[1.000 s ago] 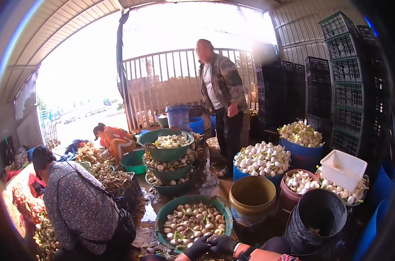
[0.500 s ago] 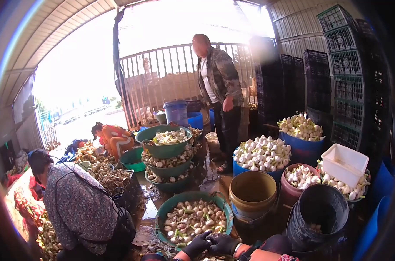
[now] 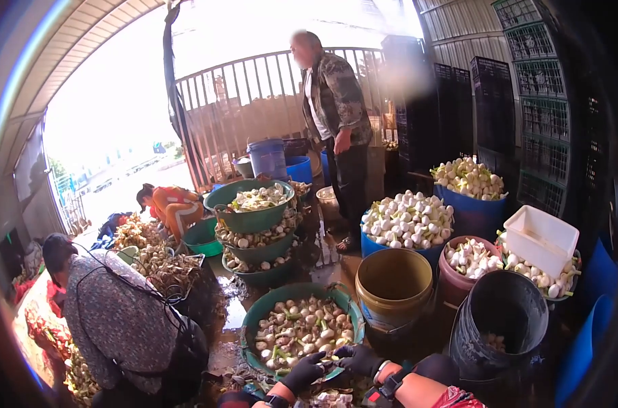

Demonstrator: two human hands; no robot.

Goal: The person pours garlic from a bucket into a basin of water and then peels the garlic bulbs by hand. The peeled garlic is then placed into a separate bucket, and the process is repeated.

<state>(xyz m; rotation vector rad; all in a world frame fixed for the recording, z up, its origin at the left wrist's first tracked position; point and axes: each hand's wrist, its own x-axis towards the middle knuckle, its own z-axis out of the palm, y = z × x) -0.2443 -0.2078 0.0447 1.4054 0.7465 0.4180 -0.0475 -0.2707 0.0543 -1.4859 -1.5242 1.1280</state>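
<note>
My left hand [image 3: 303, 372], in a black glove, is at the near rim of a green basin [image 3: 249, 333] filled with garlic bulbs [image 3: 302, 330]. Its fingers are drawn together, and what they hold is too small to name. My right hand [image 3: 358, 360], gloved in black too, sits just to the right over the same rim. Those fingers are curled closed and hide whatever is in them. A narrow gap separates the two hands. Below them lie pale garlic pieces or trimmings [image 3: 330, 398].
An empty tan bucket [image 3: 394, 275] and a dark bucket [image 3: 503, 326] stand right of the basin. Behind are blue tubs heaped with garlic [image 3: 407, 221] and a white bin [image 3: 540, 238]. Stacked green basins [image 3: 254, 221] rise ahead. A seated person [image 3: 125, 313] is close on the left; another person [image 3: 336, 115] stands behind.
My hands, together half a second ago, have moved slightly apart, the right one going up and right. The view has tipped downward. The standing person's head has turned somewhat.
</note>
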